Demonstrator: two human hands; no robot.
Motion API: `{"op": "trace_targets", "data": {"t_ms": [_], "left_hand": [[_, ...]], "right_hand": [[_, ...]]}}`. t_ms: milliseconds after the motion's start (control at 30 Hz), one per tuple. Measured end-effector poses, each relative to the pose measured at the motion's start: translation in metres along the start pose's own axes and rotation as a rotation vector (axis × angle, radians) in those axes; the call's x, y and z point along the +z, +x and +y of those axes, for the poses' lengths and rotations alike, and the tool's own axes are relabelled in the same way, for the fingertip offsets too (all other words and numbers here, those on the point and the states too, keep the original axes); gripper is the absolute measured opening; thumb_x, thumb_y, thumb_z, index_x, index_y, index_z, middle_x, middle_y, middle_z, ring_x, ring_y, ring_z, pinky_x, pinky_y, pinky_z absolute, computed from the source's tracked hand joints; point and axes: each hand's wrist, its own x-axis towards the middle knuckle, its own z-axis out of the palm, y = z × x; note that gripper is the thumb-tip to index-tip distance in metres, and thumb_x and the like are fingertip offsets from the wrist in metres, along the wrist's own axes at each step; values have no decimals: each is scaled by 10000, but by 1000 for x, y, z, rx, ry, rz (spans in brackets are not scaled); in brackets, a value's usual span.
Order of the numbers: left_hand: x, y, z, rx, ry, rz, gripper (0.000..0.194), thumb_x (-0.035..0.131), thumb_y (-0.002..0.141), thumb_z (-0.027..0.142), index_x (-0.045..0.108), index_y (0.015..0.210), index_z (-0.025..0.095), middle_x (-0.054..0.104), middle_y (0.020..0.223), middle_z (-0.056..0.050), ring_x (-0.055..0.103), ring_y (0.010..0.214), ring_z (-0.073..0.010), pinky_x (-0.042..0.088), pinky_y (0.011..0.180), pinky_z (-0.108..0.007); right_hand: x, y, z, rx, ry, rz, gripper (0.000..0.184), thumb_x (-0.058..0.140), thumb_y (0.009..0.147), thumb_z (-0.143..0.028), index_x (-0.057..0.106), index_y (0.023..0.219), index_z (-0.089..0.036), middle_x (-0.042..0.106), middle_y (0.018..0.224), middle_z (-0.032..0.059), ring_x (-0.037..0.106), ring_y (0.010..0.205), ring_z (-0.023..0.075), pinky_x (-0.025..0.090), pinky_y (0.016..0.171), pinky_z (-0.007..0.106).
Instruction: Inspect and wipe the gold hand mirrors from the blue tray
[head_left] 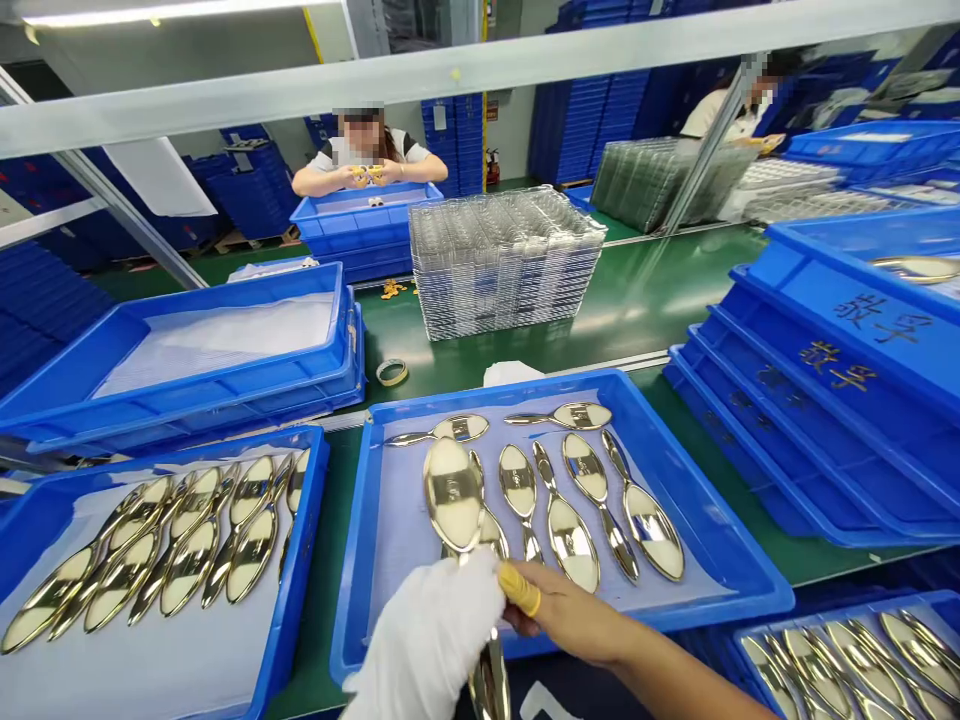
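Note:
My left hand (431, 635), in a white glove, is closed around the neck of a shiny gold hand-mirror-shaped piece (454, 495). Its oval head points up and away, and its handle comes out below the glove. Against the glove's right side, my right hand (551, 605) is closed, fingers curled, with a yellow cover on the thumb; whatever it pinches is hidden. Just beyond both hands lies a blue tray (731, 560) lined with white sheet. Several similar gold pieces (574, 545) are spread in it, some with heads away and some with heads nearer.
Left, another tray (304, 560) holds overlapping gold pieces; lined trays (187, 375) sit behind. Stacked trays (825, 400) rise at right, above a lower tray of gold pieces (847, 665). A tape roll (391, 372) and wire racks (502, 265) are farther back. Two people work beyond.

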Motion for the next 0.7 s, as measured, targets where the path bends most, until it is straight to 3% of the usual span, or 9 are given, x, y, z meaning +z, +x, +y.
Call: {"op": "trace_targets", "data": {"t_ms": [167, 233, 333, 400, 500, 567, 600, 667, 700], "left_hand": [[-2, 9, 22, 148, 6, -254, 372, 489, 948, 309, 699, 1255, 314, 715, 1261, -70, 650, 1186, -299, 501, 1065, -472], [-3, 12, 36, 197, 21, -321, 372, 445, 981, 306, 696, 1255, 305, 717, 1265, -68, 661, 1186, -283, 512, 1056, -446], [0, 11, 47, 295, 122, -397, 373, 431, 1005, 351, 710, 1236, 267, 734, 1208, -116, 697, 1119, -334, 551, 988, -511], [7, 5, 43, 400, 146, -356, 358, 447, 1009, 330, 686, 1270, 282, 730, 1215, -111, 711, 1094, -317, 576, 954, -487], [21, -7, 27, 458, -37, -88, 356, 553, 973, 279, 655, 1308, 344, 692, 1312, -64, 675, 1172, -242, 546, 1024, -381], [32, -11, 24, 317, -215, 78, 380, 497, 1002, 318, 607, 1365, 287, 676, 1332, -103, 650, 1208, -236, 529, 1046, -381], [37, -10, 27, 184, -364, 103, 411, 441, 1019, 388, 595, 1365, 229, 693, 1286, -140, 674, 1161, -246, 561, 994, -390], [45, -3, 40, -140, -737, 15, 563, 426, 974, 592, 639, 1246, 148, 752, 1060, -162, 748, 892, -256, 627, 744, -370], [47, 3, 49, -296, -900, -73, 664, 469, 895, 714, 691, 1092, 120, 758, 874, -142, 736, 686, -233, 603, 576, -324]], "right_hand": [[9, 5, -22, -55, 40, 9, 595, 735, 650, -775, 632, 666, -189, 531, 707, -27, 458, 699, 138, 410, 690, 262], [6, 1, -26, -58, 52, 19, 554, 773, 651, -721, 631, 633, -186, 527, 675, -32, 446, 677, 132, 399, 679, 257], [0, -3, -23, -11, 78, 95, 516, 795, 642, -683, 634, 621, -193, 504, 614, -46, 398, 594, 117, 383, 629, 257], [-5, -5, -20, -18, 64, 147, 509, 787, 655, -673, 639, 630, -188, 514, 609, -42, 380, 573, 112, 366, 601, 259], [-16, -6, -23, -100, -2, 147, 546, 758, 672, -697, 610, 595, -177, 452, 573, -51, 312, 549, 96, 301, 539, 244], [-23, -7, -30, -133, -68, 138, 559, 740, 690, -705, 585, 575, -179, 393, 559, -62, 276, 543, 92, 269, 513, 238], [-25, -7, -34, -134, -109, 136, 553, 735, 701, -700, 588, 580, -181, 396, 565, -59, 292, 549, 95, 280, 517, 239], [-28, -5, -41, -134, -192, 135, 529, 723, 722, -693, 625, 621, -183, 479, 611, -34, 392, 595, 122, 362, 574, 255], [-28, -4, -43, -150, -239, 148, 517, 716, 728, -694, 651, 652, -186, 542, 663, -12, 456, 649, 150, 415, 632, 279]]}}
